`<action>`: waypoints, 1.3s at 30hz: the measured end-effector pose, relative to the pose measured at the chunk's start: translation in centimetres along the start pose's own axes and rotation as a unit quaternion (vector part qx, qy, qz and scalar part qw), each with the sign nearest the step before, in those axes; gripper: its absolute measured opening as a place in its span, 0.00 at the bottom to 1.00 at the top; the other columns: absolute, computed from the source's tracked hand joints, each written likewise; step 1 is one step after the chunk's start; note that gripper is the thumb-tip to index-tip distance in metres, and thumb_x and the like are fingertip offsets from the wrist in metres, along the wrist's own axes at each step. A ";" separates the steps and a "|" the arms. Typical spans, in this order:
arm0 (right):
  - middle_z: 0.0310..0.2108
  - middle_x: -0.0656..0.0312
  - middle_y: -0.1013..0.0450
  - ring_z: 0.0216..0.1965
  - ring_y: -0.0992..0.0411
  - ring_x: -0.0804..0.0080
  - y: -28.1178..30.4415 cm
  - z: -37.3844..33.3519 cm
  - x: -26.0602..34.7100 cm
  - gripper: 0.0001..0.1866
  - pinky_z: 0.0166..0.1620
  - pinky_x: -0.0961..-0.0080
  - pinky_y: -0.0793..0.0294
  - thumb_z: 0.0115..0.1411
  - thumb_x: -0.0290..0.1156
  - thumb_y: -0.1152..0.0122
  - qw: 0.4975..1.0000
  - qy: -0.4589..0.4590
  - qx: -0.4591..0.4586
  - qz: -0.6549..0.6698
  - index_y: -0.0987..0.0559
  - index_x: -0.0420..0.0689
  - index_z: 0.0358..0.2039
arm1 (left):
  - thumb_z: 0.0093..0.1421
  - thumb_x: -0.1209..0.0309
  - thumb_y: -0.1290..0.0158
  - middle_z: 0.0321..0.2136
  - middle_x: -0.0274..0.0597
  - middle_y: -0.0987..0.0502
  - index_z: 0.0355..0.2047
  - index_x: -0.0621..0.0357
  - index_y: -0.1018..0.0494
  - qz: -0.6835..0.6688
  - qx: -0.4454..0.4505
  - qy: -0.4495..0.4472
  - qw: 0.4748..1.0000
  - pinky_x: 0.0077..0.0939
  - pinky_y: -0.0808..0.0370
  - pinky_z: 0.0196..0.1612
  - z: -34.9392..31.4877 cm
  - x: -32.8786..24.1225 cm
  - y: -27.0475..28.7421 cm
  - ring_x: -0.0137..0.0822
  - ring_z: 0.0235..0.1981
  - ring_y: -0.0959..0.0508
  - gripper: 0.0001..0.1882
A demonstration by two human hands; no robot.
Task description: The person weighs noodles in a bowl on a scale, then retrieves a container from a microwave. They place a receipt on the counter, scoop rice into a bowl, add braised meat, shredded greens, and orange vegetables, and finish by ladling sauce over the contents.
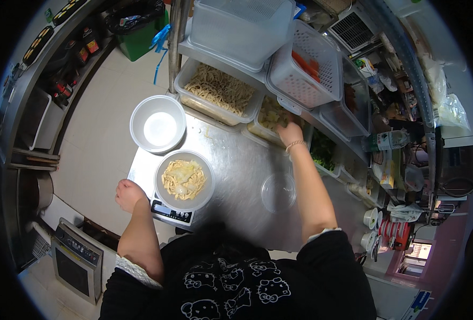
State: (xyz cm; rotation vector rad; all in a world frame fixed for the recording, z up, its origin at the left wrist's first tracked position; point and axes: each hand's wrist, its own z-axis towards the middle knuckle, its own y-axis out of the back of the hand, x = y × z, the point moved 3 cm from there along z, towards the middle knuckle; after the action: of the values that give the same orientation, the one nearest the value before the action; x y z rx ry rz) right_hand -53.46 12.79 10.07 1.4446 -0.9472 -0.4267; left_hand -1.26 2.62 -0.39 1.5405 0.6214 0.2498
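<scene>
My right hand (290,134) reaches into a clear bin of pale chopped cabbage (277,113), fingers bunched together against the pieces; the fingertips are partly hidden. My left hand (130,196) is curled closed at the table's left edge, with nothing visible in it. Beside it, a white bowl (210,193) stands on a digital scale (171,212). Inside the bowl lie yellowish noodles (171,185) topped with pale cabbage pieces. Behind that bowl stands a second white bowl (135,128) with nothing in it. A round clear lid (278,193) lies on the steel table between my arms.
Left of the cabbage is a bin of noodles (220,88); to its right, a bin of green leaves (323,149). A shelf above the bins carries clear plastic boxes (242,32) and a perforated basket (327,80). A metal post (177,42) rises at the table's far left corner.
</scene>
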 end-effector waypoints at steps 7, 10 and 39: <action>0.66 0.51 0.47 0.66 0.49 0.52 -2.8 5.7 -2.9 0.43 0.65 0.63 0.44 0.50 0.53 0.38 0.982 0.027 0.128 -0.133 0.38 0.48 0.63 | 0.64 0.55 0.69 0.46 0.40 0.24 0.43 0.49 0.26 0.012 0.025 0.011 1.000 0.49 0.29 0.48 0.1 -0.3 0.0 0.52 0.47 0.28 0.23; 0.65 0.52 0.44 0.65 0.46 0.52 -4.1 6.6 -2.0 0.41 0.64 0.62 0.43 0.50 0.53 0.38 0.977 0.083 0.078 -0.182 0.35 0.48 0.61 | 0.64 0.55 0.69 0.46 0.41 0.24 0.43 0.49 0.26 0.015 0.026 0.012 0.999 0.49 0.29 0.48 0.1 -0.3 -0.1 0.52 0.47 0.28 0.23; 0.33 0.63 0.29 0.35 0.28 0.78 -1.0 -20.7 14.1 0.10 0.39 0.83 0.27 0.61 0.23 0.45 0.698 0.007 0.355 0.622 0.29 0.43 0.43 | 0.61 0.60 0.60 0.39 0.36 0.21 0.35 0.50 0.22 -0.012 -0.058 -0.004 0.998 0.45 0.27 0.42 0.2 0.4 -0.5 0.47 0.41 0.26 0.17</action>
State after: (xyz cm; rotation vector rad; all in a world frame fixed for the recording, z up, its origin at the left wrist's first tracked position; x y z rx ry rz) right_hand -29.29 15.25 15.97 1.0649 -1.9387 1.0782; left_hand -0.94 2.66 -1.00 1.4204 0.6082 0.2568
